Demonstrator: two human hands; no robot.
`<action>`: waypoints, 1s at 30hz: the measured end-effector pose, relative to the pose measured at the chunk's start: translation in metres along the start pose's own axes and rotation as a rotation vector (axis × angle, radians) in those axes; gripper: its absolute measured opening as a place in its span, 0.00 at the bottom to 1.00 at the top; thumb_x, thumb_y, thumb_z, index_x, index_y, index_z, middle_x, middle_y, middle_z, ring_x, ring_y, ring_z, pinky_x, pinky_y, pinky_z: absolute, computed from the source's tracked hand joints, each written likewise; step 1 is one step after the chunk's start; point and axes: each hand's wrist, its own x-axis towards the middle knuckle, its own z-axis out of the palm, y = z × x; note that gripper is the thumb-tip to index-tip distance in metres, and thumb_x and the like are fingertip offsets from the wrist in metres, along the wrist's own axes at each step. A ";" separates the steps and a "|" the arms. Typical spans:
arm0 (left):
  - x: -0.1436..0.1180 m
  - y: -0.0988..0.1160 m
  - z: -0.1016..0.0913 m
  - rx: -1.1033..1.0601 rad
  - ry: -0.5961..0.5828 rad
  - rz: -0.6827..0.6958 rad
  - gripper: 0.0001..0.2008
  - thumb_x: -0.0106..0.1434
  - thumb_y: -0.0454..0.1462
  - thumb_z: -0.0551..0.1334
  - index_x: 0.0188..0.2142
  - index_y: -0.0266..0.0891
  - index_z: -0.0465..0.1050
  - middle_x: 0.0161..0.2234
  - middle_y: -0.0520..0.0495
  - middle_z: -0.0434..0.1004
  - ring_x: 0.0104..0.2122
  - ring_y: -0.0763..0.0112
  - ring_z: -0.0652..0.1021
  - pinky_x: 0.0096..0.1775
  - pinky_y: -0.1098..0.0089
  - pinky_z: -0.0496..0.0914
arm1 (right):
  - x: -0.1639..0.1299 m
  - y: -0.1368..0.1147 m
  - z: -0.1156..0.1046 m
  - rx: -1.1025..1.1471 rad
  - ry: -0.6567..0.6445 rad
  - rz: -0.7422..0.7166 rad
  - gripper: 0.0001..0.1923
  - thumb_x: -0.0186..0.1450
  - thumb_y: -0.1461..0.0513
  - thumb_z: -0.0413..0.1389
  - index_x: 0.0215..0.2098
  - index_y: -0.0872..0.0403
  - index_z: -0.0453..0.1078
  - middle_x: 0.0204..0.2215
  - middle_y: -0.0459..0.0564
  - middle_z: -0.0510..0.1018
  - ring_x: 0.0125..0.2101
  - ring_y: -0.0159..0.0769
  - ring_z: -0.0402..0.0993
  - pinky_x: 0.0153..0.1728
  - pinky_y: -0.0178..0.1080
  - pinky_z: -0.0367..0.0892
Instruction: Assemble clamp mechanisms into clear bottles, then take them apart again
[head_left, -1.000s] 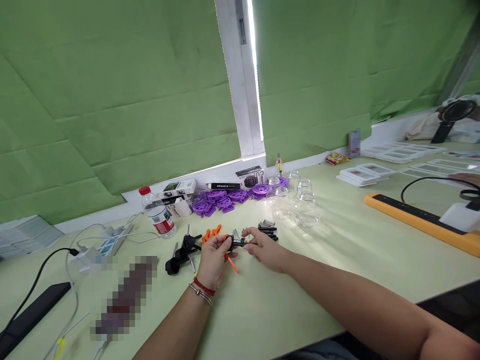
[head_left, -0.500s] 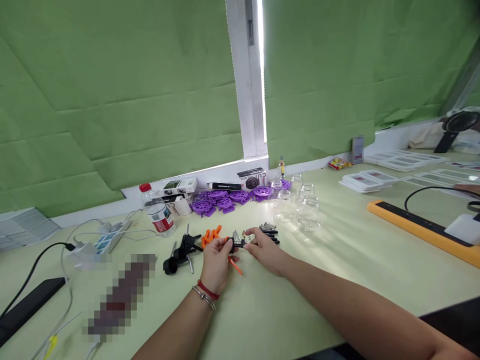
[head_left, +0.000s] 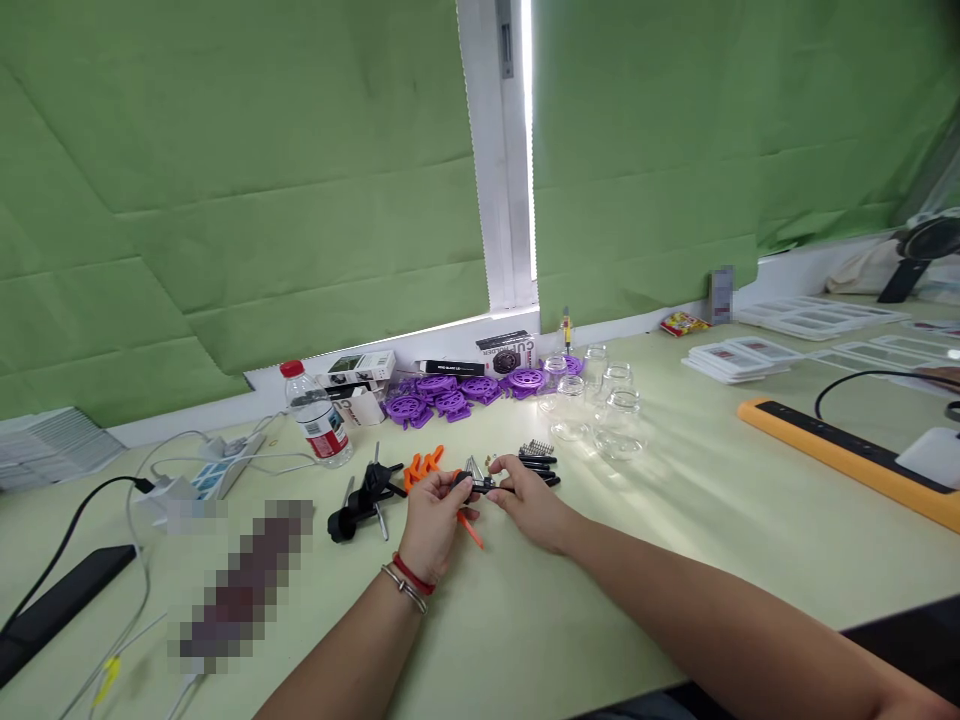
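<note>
My left hand and my right hand meet over the pale green table. Between their fingertips is a small black part with metal prongs, gripped from both sides. An orange stick pokes out below my left hand. Just behind lie orange clips, a black clamp-like piece and a row of black screws and bits.
Purple plastic discs, clear glass jars, small boxes and a water bottle stand toward the window. A power strip with cables is at left, an orange-edged bar and white trays at right.
The view shifted slightly. Both hands stay together on the small black part, with only small finger movement.
</note>
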 end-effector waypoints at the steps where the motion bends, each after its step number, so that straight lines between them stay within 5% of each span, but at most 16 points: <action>1: 0.000 0.001 -0.001 0.011 -0.015 0.019 0.12 0.48 0.39 0.69 0.30 0.35 0.71 0.28 0.45 0.75 0.28 0.65 0.76 0.28 0.64 0.71 | 0.000 -0.001 0.001 0.081 -0.024 0.050 0.14 0.59 0.57 0.54 0.41 0.50 0.57 0.20 0.37 0.62 0.18 0.26 0.51 0.21 0.31 0.49; 4: 0.001 0.002 -0.001 0.029 -0.022 0.062 0.12 0.48 0.38 0.69 0.30 0.35 0.71 0.28 0.45 0.76 0.28 0.66 0.76 0.30 0.62 0.71 | -0.001 -0.001 0.004 0.247 -0.058 0.179 0.16 0.59 0.54 0.53 0.42 0.49 0.55 0.18 0.34 0.56 0.16 0.24 0.46 0.19 0.30 0.44; 10: 0.002 -0.004 -0.001 -0.019 0.008 -0.028 0.11 0.48 0.39 0.68 0.28 0.36 0.71 0.26 0.44 0.75 0.28 0.61 0.76 0.30 0.58 0.70 | -0.002 0.005 0.010 -0.050 0.113 0.032 0.12 0.59 0.57 0.53 0.39 0.50 0.57 0.22 0.39 0.64 0.21 0.29 0.55 0.22 0.32 0.54; 30: 0.005 -0.011 -0.001 -0.062 0.056 -0.097 0.10 0.50 0.39 0.68 0.26 0.36 0.70 0.23 0.47 0.73 0.24 0.65 0.75 0.32 0.56 0.70 | 0.001 0.001 0.009 -0.176 0.106 0.000 0.07 0.60 0.59 0.51 0.36 0.50 0.57 0.20 0.40 0.63 0.21 0.31 0.57 0.24 0.34 0.54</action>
